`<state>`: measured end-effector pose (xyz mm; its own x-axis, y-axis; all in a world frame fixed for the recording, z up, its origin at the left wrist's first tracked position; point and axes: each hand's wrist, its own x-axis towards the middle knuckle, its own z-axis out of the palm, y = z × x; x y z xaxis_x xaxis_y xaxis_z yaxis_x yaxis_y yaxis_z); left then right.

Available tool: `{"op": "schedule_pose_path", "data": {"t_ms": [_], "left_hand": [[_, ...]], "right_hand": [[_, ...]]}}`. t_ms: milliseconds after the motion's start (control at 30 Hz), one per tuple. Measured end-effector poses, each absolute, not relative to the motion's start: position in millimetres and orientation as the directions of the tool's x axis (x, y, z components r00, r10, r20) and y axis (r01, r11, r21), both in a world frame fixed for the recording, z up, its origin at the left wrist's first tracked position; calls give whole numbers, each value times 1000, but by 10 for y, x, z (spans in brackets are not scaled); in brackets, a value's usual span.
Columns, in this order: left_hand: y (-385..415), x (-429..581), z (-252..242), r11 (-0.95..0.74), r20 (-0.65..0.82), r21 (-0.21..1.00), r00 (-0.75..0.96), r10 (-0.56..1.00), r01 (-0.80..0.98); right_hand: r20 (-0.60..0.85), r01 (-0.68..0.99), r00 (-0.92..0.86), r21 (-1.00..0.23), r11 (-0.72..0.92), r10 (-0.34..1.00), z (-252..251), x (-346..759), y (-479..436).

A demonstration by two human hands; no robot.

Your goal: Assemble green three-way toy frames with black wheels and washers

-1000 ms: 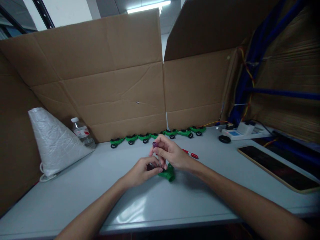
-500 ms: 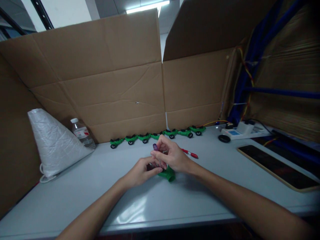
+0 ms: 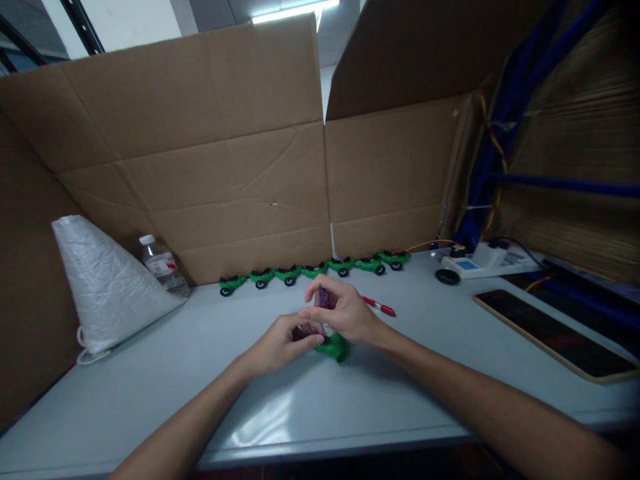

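My left hand (image 3: 281,343) is closed around a green toy vehicle (image 3: 336,349) low over the table, its fingers hiding much of the toy. My right hand (image 3: 345,312) is just above and holds a screwdriver with a purple handle (image 3: 325,299). The handle points up and the lower end goes down towards the toy. Fingers cover the tip, so I cannot tell what it touches. Beyond my right hand lies a red and white pen (image 3: 381,307).
A row of several green toy vehicles (image 3: 289,276) lines the cardboard wall (image 3: 225,180). At the left stand a silvery bag (image 3: 110,293) and a water bottle (image 3: 163,263). On the right are a phone (image 3: 555,333), a power strip (image 3: 475,265) and a black ring (image 3: 447,277).
The screwdriver's handle has turned more upright and moved slightly right within my right hand. My right fingers have shifted around it. My left hand and the toy stay almost still.
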<state>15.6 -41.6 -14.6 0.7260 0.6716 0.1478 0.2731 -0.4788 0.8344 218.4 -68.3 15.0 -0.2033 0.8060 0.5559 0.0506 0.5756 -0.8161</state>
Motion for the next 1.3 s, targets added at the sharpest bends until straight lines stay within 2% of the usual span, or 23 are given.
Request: {"op": "schedule_pose_path", "data": {"t_ms": [167,333,533,700,1067,1300], "left_hand": [[-425,159,-114,-489,143,826,735,663,281],[-447,161,-61,-506,149,822,758,635,262],[-449,163,-58,-494,139,826,751,646,272],[-442,157,-68,-496,151,831,756,637,252],[-446,160,-69,-485,144,841,766,627,239],[-443,160,-54,-498,140,829,767,626,255]], "right_hand": [[567,90,-185,-804,588,803,121,2187,-659],[541,-14,-202,-835,550,816,187,2195,-674],[436,-228,-328,-897,378,838,219,2230,-632],[354,-273,-386,-926,261,852,214,2232,-640],[386,-255,-363,-917,307,848,218,2214,-604],[438,-201,-245,-895,397,865,187,2179,-630]]}}
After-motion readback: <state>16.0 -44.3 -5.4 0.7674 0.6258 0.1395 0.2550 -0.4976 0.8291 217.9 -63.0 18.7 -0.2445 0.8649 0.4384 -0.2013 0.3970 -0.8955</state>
